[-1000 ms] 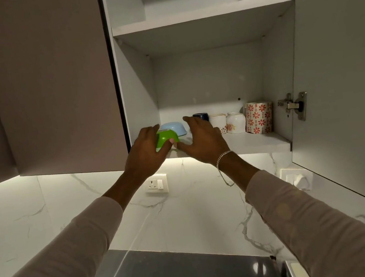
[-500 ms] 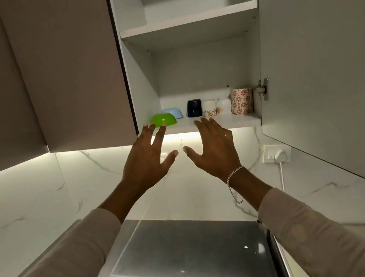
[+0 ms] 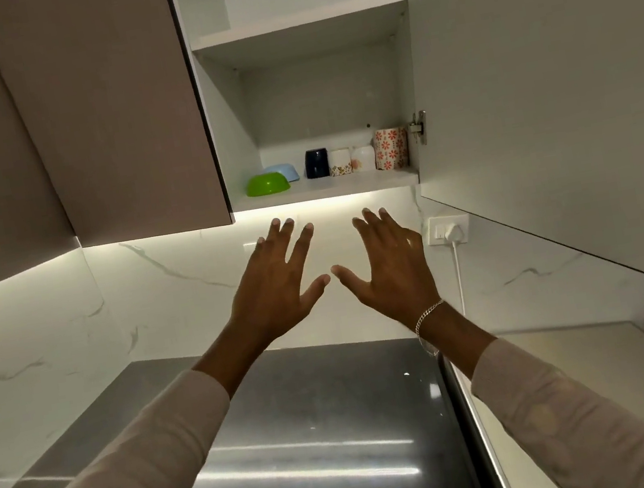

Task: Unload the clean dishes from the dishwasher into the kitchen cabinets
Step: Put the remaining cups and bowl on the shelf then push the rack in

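Left hand [image 3: 272, 286] and right hand [image 3: 393, 270] hover empty just below the open cabinet [image 3: 229, 131], fingers spread apart and holding nothing. A green bowl [image 3: 266, 183] sits on the lowest shelf [image 3: 324, 191], beside a blue bowl [image 3: 285, 169] and cups. This placement looks done, so the next move probably calls for reaching down to fetch another clean dish.

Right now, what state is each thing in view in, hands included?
Right cabinet door, open.
Left cabinet door, shut.
Green bowl, on the lower shelf, no hand touching it.
Blue bowl, behind it, same shelf.
Left hand, open, empty.
Right hand, open, empty.
Plug, in the wall socket.
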